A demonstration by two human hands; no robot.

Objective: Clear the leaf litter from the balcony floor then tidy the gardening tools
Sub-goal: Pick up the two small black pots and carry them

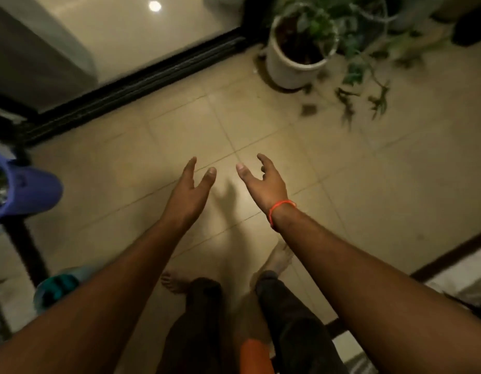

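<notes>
Beige square floor tiles (pixel 180 125) meet a black sliding-door track (pixel 131 85). Scattered green leaf litter (pixel 350 103) lies beside a white round plant pot (pixel 288 68). Left hand (pixel 189 190) and right hand (pixel 263 182) hover spread, empty.

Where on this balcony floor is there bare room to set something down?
Bare tile lies ahead of both open hands, between the door track and the white pot, and to the right, below the fallen leaves. It is crowded around the pot and at the left by the blue pot.
</notes>
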